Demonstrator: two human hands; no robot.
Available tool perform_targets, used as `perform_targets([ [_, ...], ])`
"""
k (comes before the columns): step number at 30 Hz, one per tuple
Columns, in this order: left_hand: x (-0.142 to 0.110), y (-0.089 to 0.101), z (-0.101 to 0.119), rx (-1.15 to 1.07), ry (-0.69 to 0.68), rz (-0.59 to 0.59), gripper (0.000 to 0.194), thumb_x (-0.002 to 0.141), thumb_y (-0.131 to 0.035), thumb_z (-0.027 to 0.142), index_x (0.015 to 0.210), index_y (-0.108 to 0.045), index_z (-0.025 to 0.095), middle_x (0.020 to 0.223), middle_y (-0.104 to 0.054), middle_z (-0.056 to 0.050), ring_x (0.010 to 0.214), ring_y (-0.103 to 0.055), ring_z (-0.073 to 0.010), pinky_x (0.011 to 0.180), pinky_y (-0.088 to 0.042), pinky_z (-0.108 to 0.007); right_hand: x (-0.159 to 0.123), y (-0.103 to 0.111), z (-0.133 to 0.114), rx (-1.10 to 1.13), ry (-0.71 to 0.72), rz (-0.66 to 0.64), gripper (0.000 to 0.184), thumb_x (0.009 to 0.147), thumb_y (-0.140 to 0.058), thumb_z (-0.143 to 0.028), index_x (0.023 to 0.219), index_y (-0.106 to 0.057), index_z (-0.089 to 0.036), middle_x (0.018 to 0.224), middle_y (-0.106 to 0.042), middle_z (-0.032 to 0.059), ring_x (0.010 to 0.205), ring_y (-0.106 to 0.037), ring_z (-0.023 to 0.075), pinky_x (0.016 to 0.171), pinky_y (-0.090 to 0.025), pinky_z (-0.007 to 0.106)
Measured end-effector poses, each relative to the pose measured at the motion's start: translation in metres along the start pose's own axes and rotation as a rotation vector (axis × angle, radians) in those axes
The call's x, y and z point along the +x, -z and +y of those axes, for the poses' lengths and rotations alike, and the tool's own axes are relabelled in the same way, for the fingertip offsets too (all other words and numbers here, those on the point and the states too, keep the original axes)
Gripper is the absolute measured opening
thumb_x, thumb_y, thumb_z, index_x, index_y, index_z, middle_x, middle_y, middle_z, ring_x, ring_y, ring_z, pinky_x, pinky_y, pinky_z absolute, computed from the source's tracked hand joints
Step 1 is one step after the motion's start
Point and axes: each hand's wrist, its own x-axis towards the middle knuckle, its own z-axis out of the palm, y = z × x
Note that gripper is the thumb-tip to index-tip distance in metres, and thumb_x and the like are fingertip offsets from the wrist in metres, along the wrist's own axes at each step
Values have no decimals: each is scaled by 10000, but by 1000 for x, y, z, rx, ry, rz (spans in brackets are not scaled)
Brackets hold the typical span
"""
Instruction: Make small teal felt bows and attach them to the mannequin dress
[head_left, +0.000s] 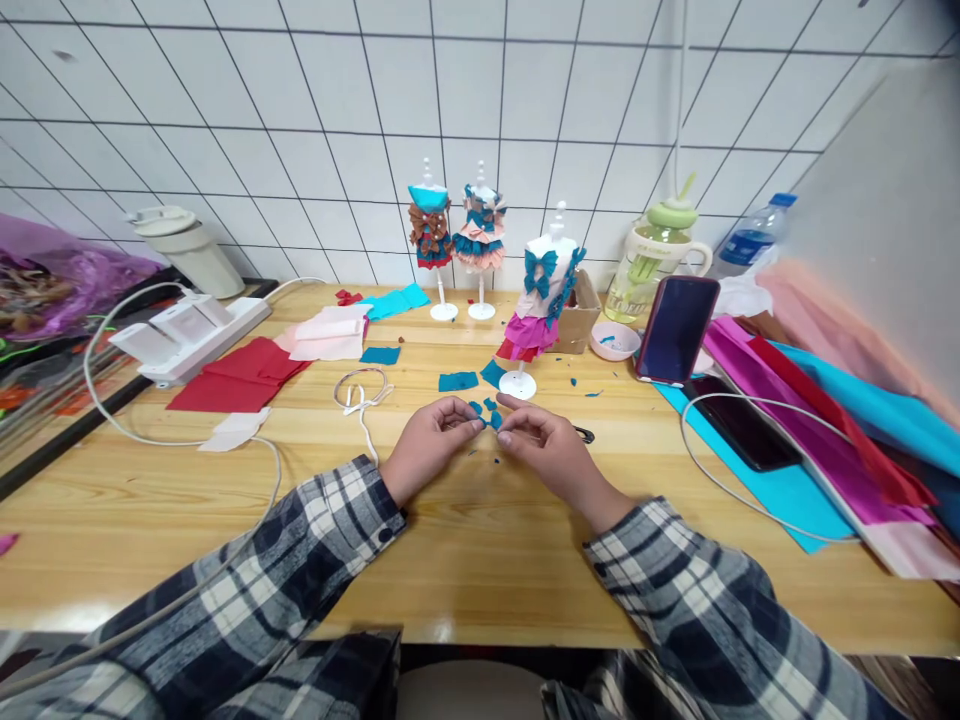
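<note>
Between my hands is a small teal crepe paper piece point(496, 421) with several lobes, held just above the wooden table. My left hand point(431, 445) pinches its left side between thumb and fingers. On the other side, my right hand point(551, 450) has thumb and fingers closed at its edge. Tiny teal scraps lie below the fingertips. Just beyond are a flat teal paper strip point(457, 381) and the white base of a mini dress form point(534, 300) in a pink paper dress with teal bows. A black handle point(585, 435) shows partly behind my right hand.
Two more dressed forms point(430, 225) stand by the tiled wall. A phone point(677, 330) leans upright beside a pink bowl point(615, 341). Coloured paper point(825, 400) and another phone point(742, 422) lie right; red paper point(238, 375), a power strip point(195, 340) and cables lie left.
</note>
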Motion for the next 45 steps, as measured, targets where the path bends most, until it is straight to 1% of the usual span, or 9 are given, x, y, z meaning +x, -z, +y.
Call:
perform_targets([
  [3,-3,-2,1,-85,38,0,255,669,-730,352,737,-574,161,751,-668,-17,694,-604,-139,688,-456,-268,-3,-4,-3,-122,68,65,125,769,-648,-314,779,-667,-191,1231,-628,112,1146,-589,222,854,-528,338],
  [6,-5,-5,2,-96,51,19,241,672,-730,328,738,-566,164,730,-675,-13,656,-607,-127,644,-452,-250,-5,-6,-5,-219,112,103,99,779,-632,-278,805,-670,-190,1111,-682,93,940,-665,187,754,-549,299],
  [9,-7,-8,3,-105,44,14,289,676,-728,301,894,-586,176,732,-685,-8,649,-620,-132,612,-450,-243,-5,-7,-4,-255,117,132,104,786,-622,-281,822,-662,-192,947,-712,63,702,-660,145,636,-542,267],
  [12,-8,-8,4,-116,22,17,371,684,-722,293,1007,-579,181,740,-686,-11,690,-644,-148,645,-472,-255,-6,-6,-4,-286,108,135,105,781,-616,-285,817,-653,-193,759,-691,26,584,-620,129,547,-509,239],
  [15,-9,-8,4,-119,-4,30,358,694,-715,295,1006,-584,180,749,-683,-14,715,-653,-154,682,-485,-268,-6,-6,-3,-337,132,147,87,770,-610,-270,804,-643,-197,744,-673,16,570,-601,124,531,-495,233],
  [20,-9,-8,4,-109,-28,23,358,696,-716,267,1014,-581,176,765,-688,-21,740,-661,-162,714,-497,-281,-6,-5,-3,-397,186,152,63,773,-598,-239,802,-636,-198,782,-667,14,610,-614,120,589,-504,234],
  [31,-10,-7,4,6,-119,3,362,691,-727,269,1011,-583,177,821,-686,-38,826,-670,-190,779,-505,-308,-7,-4,-2,-535,224,157,86,802,-602,-261,820,-656,-196,813,-682,24,606,-613,122,618,-491,251],
  [38,-6,-5,2,91,-150,74,294,701,-704,252,943,-556,176,732,-651,0,718,-634,-155,745,-484,-300,-7,-2,-4,-594,320,98,167,861,-543,-226,894,-706,-217,920,-724,40,867,-658,185,777,-508,308],
  [45,-5,-6,5,7,-133,108,337,680,-689,216,951,-492,184,637,-589,51,619,-575,-116,647,-451,-242,-10,-3,-3,-554,348,184,160,817,-615,-218,950,-703,-230,913,-716,19,646,-643,131,627,-521,265],
])
